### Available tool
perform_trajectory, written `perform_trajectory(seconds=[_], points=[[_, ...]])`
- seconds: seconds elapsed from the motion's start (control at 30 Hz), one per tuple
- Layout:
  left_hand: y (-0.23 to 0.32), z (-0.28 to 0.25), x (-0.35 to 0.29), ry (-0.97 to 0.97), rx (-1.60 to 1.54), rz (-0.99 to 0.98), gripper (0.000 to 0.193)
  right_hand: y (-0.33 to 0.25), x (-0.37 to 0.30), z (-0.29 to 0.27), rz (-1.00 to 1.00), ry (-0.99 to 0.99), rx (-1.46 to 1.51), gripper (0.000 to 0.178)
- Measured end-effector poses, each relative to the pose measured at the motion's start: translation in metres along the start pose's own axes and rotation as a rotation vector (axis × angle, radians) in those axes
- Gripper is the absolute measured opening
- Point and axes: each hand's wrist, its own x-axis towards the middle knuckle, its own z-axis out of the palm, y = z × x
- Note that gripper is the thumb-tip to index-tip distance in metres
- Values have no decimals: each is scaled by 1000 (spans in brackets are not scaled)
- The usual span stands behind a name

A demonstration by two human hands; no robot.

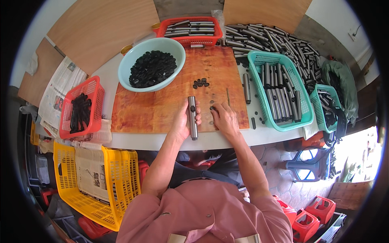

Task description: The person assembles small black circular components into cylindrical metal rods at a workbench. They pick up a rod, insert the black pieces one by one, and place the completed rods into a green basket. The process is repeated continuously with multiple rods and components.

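Note:
My left hand (180, 124) grips a silver metal tube (193, 126) upright over the front of a wooden board (142, 115). The tube has a black spot near its upper part. My right hand (227, 122) rests low over the board, thumb and fingertips closed around a small black piece (212, 108). Beyond both hands lies a little cluster of black ring-like pieces (200, 83). A thin greenish stick (228, 97) lies beyond my right hand. To its right, another metal tube (246, 88) lies on the table, with a short black rod (253, 123) nearer me.
A pale blue bowl (133, 52) of black pieces stands far left. Metal tubes fill a green basket (279, 127) at right, a red basket (190, 41) at back and a loose pile (279, 40). Left are another red basket (96, 109) and a yellow crate (121, 162).

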Motion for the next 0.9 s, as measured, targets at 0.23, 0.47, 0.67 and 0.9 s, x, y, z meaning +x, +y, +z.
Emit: perform_trajectory(seconds=[0.23, 0.47, 0.67, 0.9], points=[[-2, -8, 3, -10, -51, -3, 48, -3, 2, -2, 8, 0, 15, 18], [-2, -12, 10, -44, -79, 31, 41, -8, 3, -11, 58, -38, 104, 18], [-8, -27, 12, -96, -139, 27, 39, -135, 8, -111, -827, -41, 621, 10], [-7, -22, 7, -121, -65, 113, 43, -191, 2, -143, -1147, -378, 1282, 9]])
